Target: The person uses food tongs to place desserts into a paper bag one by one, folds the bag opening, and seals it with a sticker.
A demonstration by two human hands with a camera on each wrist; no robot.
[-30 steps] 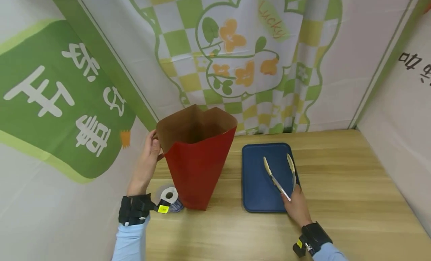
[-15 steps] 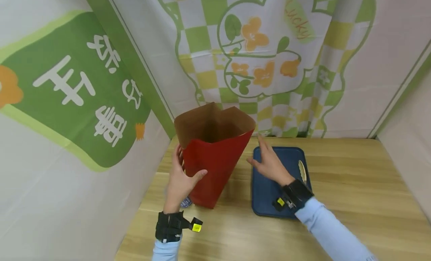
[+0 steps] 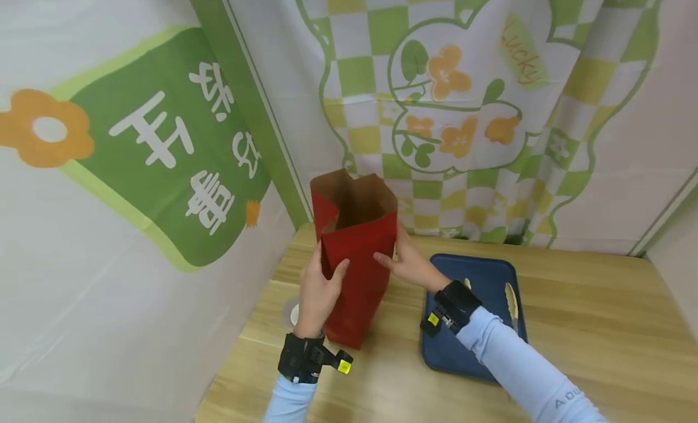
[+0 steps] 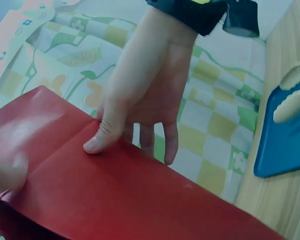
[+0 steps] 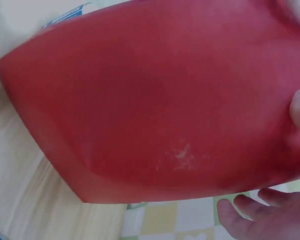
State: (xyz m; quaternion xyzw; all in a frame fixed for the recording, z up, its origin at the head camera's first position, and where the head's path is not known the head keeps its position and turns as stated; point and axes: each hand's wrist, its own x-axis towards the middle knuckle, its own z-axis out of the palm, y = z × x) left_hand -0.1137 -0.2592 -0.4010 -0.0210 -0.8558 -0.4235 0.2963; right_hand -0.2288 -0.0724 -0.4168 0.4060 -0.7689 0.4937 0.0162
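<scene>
A tall red paper bag [image 3: 360, 259] with a brown inside stands upright on the table, its mouth facing up. My left hand [image 3: 319, 296] holds its left side, thumb across the front. On the right side my right hand [image 3: 412, 265] grips the bag near the top; its thumb [image 4: 97, 142] presses the red paper while the fingers reach round the edge. From the right wrist, the bag's broad red face [image 5: 155, 110] fills most of the view. Metal tongs [image 3: 511, 302] lie on a blue tray [image 3: 463, 359], partly hidden by my right arm.
A white roll [image 3: 295, 314] sits behind my left hand, mostly covered. The tray stands to the right on the wooden table [image 3: 392, 386]. A printed curtain [image 3: 463, 205] hangs behind, and a fabric wall [image 3: 245, 277] rises on the left.
My right hand has let go of the tongs, leaving them on the tray, and has come left to the bag. Both hands now hold the bag's sides, and its mouth has narrowed.
</scene>
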